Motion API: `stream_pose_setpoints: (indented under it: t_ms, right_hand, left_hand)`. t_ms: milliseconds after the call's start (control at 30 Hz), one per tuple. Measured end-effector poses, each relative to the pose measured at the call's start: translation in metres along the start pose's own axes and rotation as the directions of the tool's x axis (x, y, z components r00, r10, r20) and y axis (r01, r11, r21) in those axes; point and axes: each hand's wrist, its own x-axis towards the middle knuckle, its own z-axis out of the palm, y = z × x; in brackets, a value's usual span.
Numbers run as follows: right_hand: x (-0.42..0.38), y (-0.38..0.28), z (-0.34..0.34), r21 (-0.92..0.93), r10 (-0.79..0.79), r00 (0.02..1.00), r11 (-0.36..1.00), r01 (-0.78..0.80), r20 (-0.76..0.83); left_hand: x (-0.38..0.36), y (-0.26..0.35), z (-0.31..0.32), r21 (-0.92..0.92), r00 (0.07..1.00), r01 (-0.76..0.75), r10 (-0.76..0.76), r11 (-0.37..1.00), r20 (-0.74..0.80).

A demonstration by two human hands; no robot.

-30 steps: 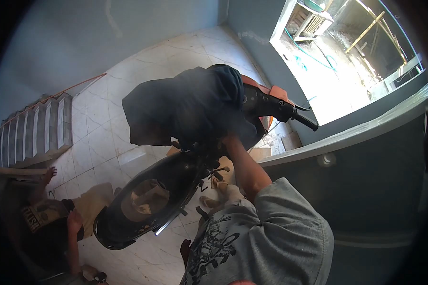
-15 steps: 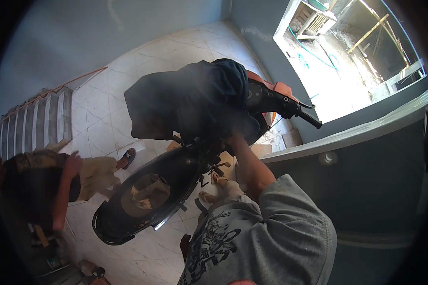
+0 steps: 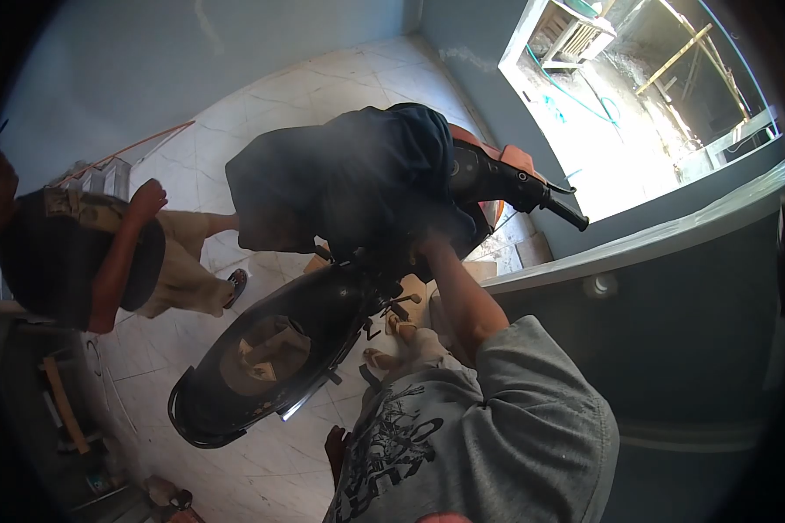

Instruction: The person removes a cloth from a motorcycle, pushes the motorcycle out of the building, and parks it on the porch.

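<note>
A motorbike [image 3: 270, 301] with a long black seat stands in front of me. Over its front part lies a dark blue cloth [image 3: 358, 174]; one handlebar grip [image 3: 567, 213] sticks out past it on the right. My right arm reaches to the bike, and my right hand [image 3: 432, 242] is at the cloth's lower edge, ahead of the seat. Its fingers are lost in shadow and cloth. My left hand [image 3: 336, 443] hangs low beside my grey shirt, fingers loosely apart, with nothing seen in it. On the seat is a brown patch [image 3: 270, 353] that I cannot make out clearly.
Another person [image 3: 87, 253] stands at left, beyond the seat. Stair-like grey steps [image 3: 105, 179] are behind that person. A dark shelf [image 3: 52, 410] with items is at lower left. A bright doorway [image 3: 619, 113] opens at upper right, beside a pale ledge [image 3: 645, 235].
The other person at left has moved farther up the view, raising a closed hand and covering much of the steps. My right hand stays at the cloth; the motorbike has not visibly moved.
</note>
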Motion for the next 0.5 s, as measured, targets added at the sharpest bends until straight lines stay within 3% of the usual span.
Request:
stream_pose_setpoints:
  t_ms: [500]
  right_hand:
    - [0.007,-0.002,0.001,0.334,0.208,0.976,0.918,-0.216,0.061]
  left_hand:
    - [0.0,-0.015,0.006,0.028,0.998,0.064,-0.063,0.998,-0.029]
